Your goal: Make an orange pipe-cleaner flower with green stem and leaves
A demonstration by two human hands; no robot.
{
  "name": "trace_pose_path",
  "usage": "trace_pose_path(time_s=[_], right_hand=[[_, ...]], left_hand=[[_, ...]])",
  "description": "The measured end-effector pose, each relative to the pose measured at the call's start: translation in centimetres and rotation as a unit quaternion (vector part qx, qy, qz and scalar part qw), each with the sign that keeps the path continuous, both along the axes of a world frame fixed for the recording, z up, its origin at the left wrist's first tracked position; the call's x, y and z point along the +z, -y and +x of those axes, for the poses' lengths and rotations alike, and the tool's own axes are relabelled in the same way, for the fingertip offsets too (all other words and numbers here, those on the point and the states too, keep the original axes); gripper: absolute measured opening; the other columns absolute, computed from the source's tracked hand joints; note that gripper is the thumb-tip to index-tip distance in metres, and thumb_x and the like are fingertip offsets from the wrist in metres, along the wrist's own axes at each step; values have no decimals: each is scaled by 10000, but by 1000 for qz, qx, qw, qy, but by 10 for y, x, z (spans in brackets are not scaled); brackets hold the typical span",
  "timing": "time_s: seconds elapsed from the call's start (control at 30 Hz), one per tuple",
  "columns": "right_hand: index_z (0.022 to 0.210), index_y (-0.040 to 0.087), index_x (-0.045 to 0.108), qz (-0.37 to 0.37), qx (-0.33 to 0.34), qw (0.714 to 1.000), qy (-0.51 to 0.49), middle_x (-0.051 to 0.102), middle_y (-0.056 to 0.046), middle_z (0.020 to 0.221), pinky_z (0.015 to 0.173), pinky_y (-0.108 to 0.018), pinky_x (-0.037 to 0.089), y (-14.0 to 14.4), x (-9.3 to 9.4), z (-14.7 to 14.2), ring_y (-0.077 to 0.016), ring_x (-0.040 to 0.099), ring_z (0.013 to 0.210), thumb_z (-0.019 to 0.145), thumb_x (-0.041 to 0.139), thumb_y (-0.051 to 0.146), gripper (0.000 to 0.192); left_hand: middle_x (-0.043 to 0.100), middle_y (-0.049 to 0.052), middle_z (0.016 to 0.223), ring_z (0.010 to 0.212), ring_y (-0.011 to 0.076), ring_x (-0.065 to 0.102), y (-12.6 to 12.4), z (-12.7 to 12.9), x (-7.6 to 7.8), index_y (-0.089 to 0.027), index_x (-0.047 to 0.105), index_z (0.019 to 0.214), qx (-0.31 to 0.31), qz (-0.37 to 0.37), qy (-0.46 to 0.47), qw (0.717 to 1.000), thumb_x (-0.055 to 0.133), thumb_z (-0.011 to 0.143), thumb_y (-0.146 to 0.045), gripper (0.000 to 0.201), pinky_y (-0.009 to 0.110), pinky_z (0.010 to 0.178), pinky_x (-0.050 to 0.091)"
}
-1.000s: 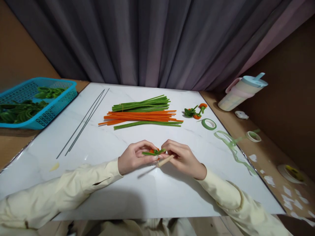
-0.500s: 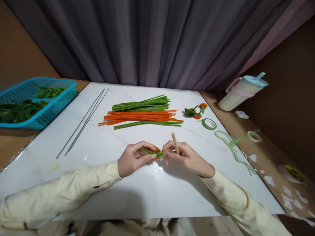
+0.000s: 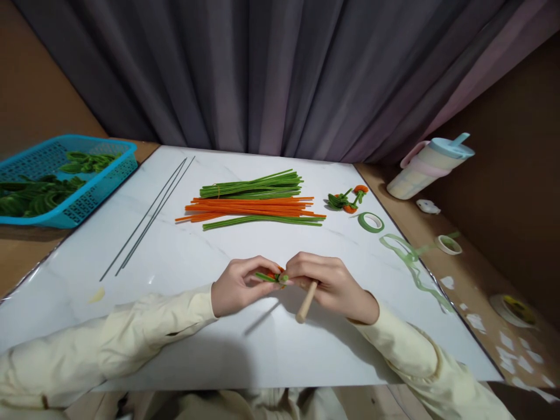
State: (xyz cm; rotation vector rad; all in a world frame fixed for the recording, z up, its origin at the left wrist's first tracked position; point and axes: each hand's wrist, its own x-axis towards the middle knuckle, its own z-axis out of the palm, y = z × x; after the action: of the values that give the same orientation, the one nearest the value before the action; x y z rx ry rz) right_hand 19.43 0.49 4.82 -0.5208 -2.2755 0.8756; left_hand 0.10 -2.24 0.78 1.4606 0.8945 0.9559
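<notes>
Both hands' fingers pinch pipe-cleaner flower (image 3: 275,276); right hand (image 3: 332,286) grips wooden dowel (image 3: 306,301); pipe-cleaner bundle (image 3: 251,201) beyond.

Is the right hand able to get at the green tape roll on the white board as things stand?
Probably yes, but not freely: the right hand holds a wooden stick. The green tape roll lies beyond it, with bare board between.

No readable text, label or number shows anywhere

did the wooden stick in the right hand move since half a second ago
Yes. The wooden stick in the right hand pointed up toward the orange pipe cleaners; now its free end points down toward the near table edge.
</notes>
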Motion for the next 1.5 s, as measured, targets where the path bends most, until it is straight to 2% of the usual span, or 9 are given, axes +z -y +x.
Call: trace_pose_path(time_s=[0.13,0.27,0.43,0.63,0.8,1.03,1.2,1.37,1.5], right_hand=[[791,159,570,-19,-29,999,23,586,-54,766,611,-220,417,-4,3,1,-118,530,680,870,467,158,130],[713,149,573,-145,-66,979,126,545,4,642,528,-199,354,-12,8,11,-87,452,553,834,534,198,137],[686,144,535,-266,-57,949,162,506,26,574,500,-188,336,-10,8,10,-71,403,496,898,424,278,275],[788,150,518,-245,-58,953,170,506,26,619,518,-192,337,0,4,2,-85,429,551,858,428,164,115],[790,152,514,-213,-87,959,164,476,32,621,508,-190,311,3,2,0,-84,397,543,769,422,54,136],[670,193,375,-84,-110,985,106,397,49,560,484,-196,274,7,-1,-4,-86,341,495,626,361,11,188],[740,193,407,90,-101,987,83,466,24,608,453,-208,286,9,-8,-2,-93,362,477,654,373,54,167],[820,182,490,364,-45,923,118,516,-20,583,420,-273,288,3,-5,3,-136,429,472,828,354,121,150],[839,239,558,455,56,882,106,610,-25,670,388,-260,302,-9,3,9,-129,502,530,856,447,157,139]], left_hand=[[671,67,878,799,167,652,0,1,-1,-127,608,877,15,-10,8,1000,651,741,-254,191,247,713,560],[659,81,924,787,167,652,0,2,-2,-124,600,872,30,-20,28,999,654,744,-257,193,256,701,565],[658,93,942,765,159,649,2,2,-1,-119,604,861,37,10,19,999,647,752,-241,169,252,677,569],[669,90,931,814,167,643,0,3,-2,-123,624,832,46,34,3,998,654,745,-222,135,242,705,557],[674,60,860,788,176,657,-3,4,1,-126,619,813,40,-86,80,992,703,696,-240,184,272,709,559],[676,48,753,709,155,666,-11,2,8,-106,607,806,-20,-289,147,946,743,657,-233,238,272,695,559],[685,56,769,687,128,670,-13,2,7,-104,622,811,-44,-359,206,909,741,666,-195,209,186,647,552],[679,52,703,594,118,668,-12,3,13,-94,619,810,-68,-416,222,880,756,653,-191,229,164,601,563],[661,46,640,537,109,657,-9,4,19,-83,624,761,-118,-461,231,849,761,644,-193,211,123,535,544]])
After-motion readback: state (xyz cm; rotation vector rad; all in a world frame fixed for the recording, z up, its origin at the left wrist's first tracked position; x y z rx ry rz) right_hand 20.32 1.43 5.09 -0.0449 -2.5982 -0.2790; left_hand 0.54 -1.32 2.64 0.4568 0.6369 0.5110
